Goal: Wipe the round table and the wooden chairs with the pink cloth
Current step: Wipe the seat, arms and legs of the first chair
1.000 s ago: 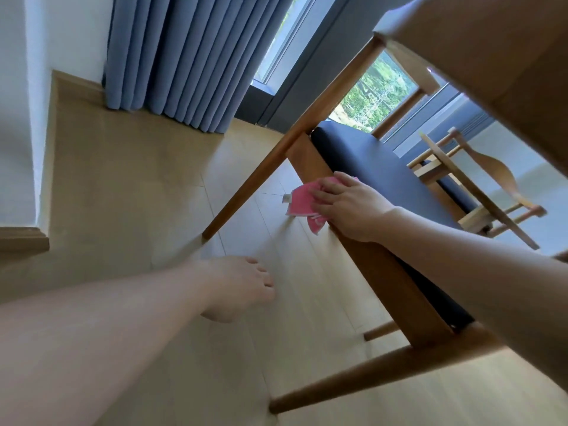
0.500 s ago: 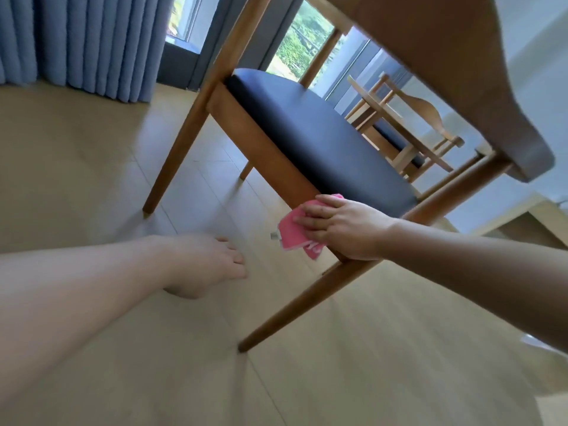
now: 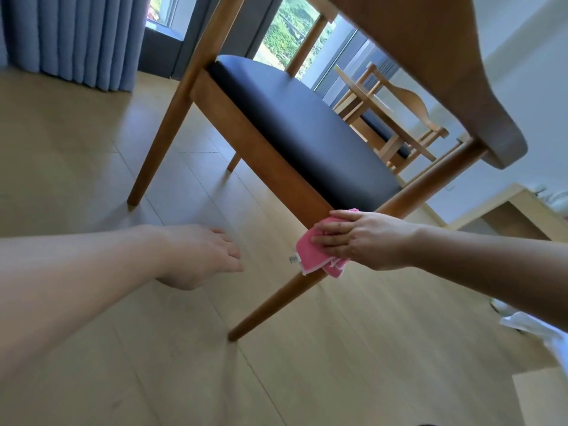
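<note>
With the right hand (image 3: 365, 238) pressing the pink cloth (image 3: 310, 256) flat-fingered against the wooden chair (image 3: 261, 142) at its front leg joint — left hand (image 3: 196, 256) idle, fingers relaxed — wipe down the leg under steady pressure.

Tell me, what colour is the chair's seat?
Black, the chair's seat in the head view.

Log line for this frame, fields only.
stage: wiping chair frame | right hand: presses pink cloth on wooden chair front leg top | left hand: on floor, palm down | second chair: behind
</note>
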Tool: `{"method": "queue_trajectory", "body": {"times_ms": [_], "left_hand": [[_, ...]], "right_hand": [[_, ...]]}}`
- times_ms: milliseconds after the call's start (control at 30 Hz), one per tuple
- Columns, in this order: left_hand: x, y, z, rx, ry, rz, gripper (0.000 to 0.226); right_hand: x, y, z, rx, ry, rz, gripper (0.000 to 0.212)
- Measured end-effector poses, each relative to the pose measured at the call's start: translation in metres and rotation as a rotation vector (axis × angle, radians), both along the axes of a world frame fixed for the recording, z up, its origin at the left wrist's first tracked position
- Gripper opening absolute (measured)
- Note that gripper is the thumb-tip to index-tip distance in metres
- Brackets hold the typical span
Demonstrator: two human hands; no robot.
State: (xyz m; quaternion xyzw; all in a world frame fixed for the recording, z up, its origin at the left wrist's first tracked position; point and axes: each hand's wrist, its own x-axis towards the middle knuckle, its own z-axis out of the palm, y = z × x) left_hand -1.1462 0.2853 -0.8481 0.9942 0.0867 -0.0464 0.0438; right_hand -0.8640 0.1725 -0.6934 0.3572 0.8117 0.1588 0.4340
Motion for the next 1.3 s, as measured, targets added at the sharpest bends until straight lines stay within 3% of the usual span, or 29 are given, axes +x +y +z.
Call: {"method": "queue_trajectory", "body": {"times_ms": [300, 567, 900, 1300], "left_hand": [[-0.006, 0.009, -0.005, 0.013, -0.025, 0.02, 0.067], [-0.046, 0.043, -0.002, 0.017, 0.012, 0.164, 0.059], [-0.096, 0.094, -0.004, 0.067, -0.213, 0.449, 0.046], [-0.1, 0.097, -0.013, 0.04, -0.129, 0.471, 0.044]], "right_hand": [[-0.009, 0.033, -0.005, 0.02, 0.001, 0.027, 0.061], [-0.05, 0.115, -0.026, 0.161, 0.012, 0.075, 0.05], [-0.108, 0.259, -0.039, 0.312, -0.02, 0.053, 0.055], [-0.141, 0.334, -0.04, 0.445, -0.011, -0.001, 0.06]]}}
